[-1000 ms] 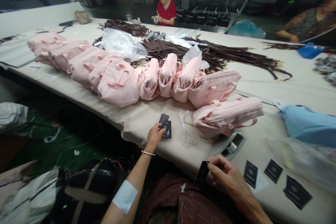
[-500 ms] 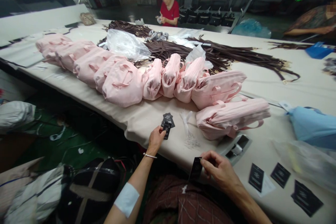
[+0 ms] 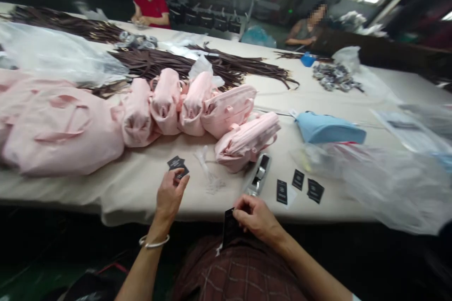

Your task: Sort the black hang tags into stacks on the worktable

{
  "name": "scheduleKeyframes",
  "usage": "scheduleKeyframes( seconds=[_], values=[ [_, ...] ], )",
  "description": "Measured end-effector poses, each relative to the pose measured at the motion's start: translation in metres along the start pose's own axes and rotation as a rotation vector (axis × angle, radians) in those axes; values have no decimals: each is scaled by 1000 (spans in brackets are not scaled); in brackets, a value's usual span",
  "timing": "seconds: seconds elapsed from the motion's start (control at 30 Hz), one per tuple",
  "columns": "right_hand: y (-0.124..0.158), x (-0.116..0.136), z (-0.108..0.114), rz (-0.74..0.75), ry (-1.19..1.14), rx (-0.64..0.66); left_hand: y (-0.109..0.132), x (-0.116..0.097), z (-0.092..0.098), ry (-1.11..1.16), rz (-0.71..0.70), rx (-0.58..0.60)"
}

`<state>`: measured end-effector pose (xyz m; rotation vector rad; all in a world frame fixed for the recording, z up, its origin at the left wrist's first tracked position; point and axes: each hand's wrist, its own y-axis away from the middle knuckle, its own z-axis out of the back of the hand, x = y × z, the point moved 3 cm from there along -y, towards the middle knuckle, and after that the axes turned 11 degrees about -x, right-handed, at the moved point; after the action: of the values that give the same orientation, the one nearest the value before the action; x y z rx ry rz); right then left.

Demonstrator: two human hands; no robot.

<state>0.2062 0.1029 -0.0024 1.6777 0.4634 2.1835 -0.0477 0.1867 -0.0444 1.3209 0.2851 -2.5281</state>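
My left hand (image 3: 170,196) pinches a small black tag (image 3: 181,173) lifted from a little pile of black tags (image 3: 174,162) near the table's front edge. My right hand (image 3: 254,218) is closed on another black tag (image 3: 231,228), held low over my lap in front of the table edge. A bunch of thin clear plastic ties (image 3: 210,174) lies between the tag pile and the nearest pink bag (image 3: 245,140). A row of pink fabric bags (image 3: 165,106) stretches away to the left.
A grey tagging tool (image 3: 259,174) lies by the nearest pink bag, with more black tags (image 3: 298,186) to its right. A light blue bag (image 3: 328,128), clear plastic sheets (image 3: 388,183) and brown straps (image 3: 212,63) lie farther on. Two people sit at the far side.
The view has swung to the right. My left hand has lifted one tag off the pile. My right hand has drawn in toward my lap with its tag.
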Motion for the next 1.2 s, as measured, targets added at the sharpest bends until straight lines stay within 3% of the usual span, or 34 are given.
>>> scheduleKeyframes(
  seconds=[0.1,0.17,0.27,0.43,0.6,0.7,0.8,0.9,0.97,1.03,1.1,1.17,1.2],
  values=[
    [7,-2,13,7,-34,-72,43,-57,-23,262,-100,630],
    [11,-3,25,49,-26,-119,73,-89,-37,313,-186,798],
    [16,-9,46,95,23,-197,103,-115,-61,295,-316,724],
    [19,-32,99,73,48,-323,133,-135,-111,294,-448,563],
    [28,-68,173,-29,-311,-246,169,-185,-171,262,-567,602],
    [46,-90,239,-10,-402,-240,197,-237,-208,201,-592,749],
    [76,-111,321,70,-358,-219,229,-308,-243,184,-641,824],
    [110,-133,402,128,-394,-185,268,-382,-288,206,-788,972],
    [129,-142,446,219,-396,-214,292,-418,-324,163,-945,1094],
    [142,-145,479,338,-317,-286,304,-440,-359,29,-1120,1028],
    [146,-147,501,452,-178,-377,300,-450,-386,-156,-1263,747],
    [141,-153,516,505,-78,-469,284,-453,-403,-325,-1349,457],
    [136,-160,524,505,-90,-520,274,-454,-408,-393,-1372,368]
  ],
)
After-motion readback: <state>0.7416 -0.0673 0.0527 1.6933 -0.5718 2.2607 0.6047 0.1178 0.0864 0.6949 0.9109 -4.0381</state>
